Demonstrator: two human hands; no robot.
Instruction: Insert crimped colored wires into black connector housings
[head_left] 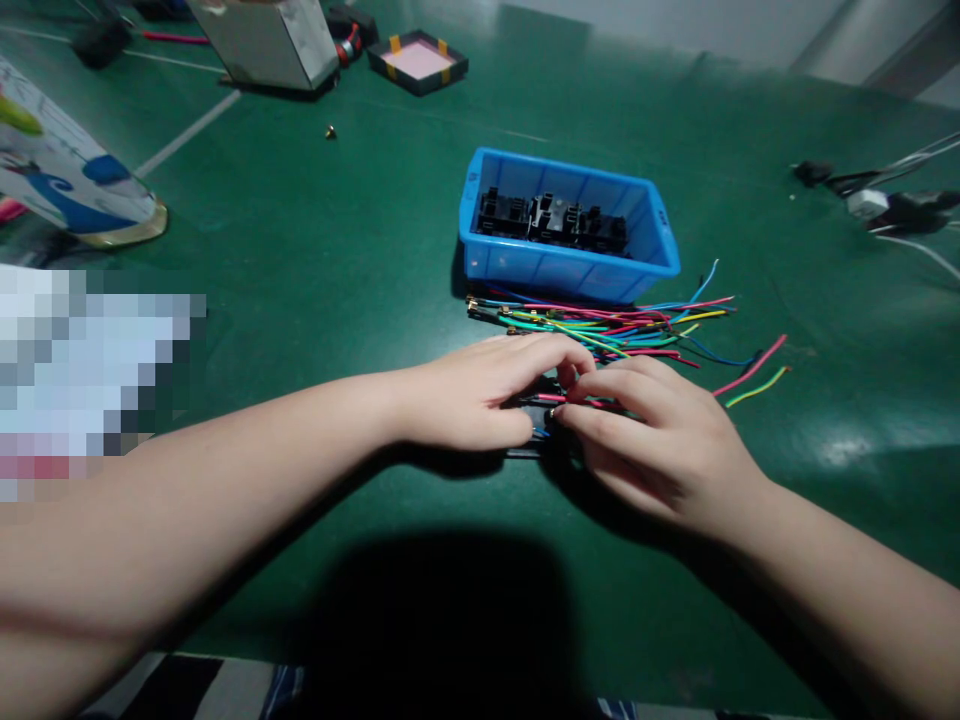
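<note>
On the green table, my left hand curls its fingers and thumb around a black plastic part, which is mostly hidden under both hands. My right hand pinches a small brass-coloured terminal at its fingertips, against the same part. A red wire runs between the hands, and a bit of blue wire shows by my left thumb. Red and yellow-green wire ends stick out beyond my right hand. Just past the hands lies a bundle of coloured wires with brass terminals at their left ends.
Behind the wires stands a blue bin holding several black plastic parts. Farther back are a small black tray, a white box and a loose brass piece. A patterned cylinder stands left; cables lie right.
</note>
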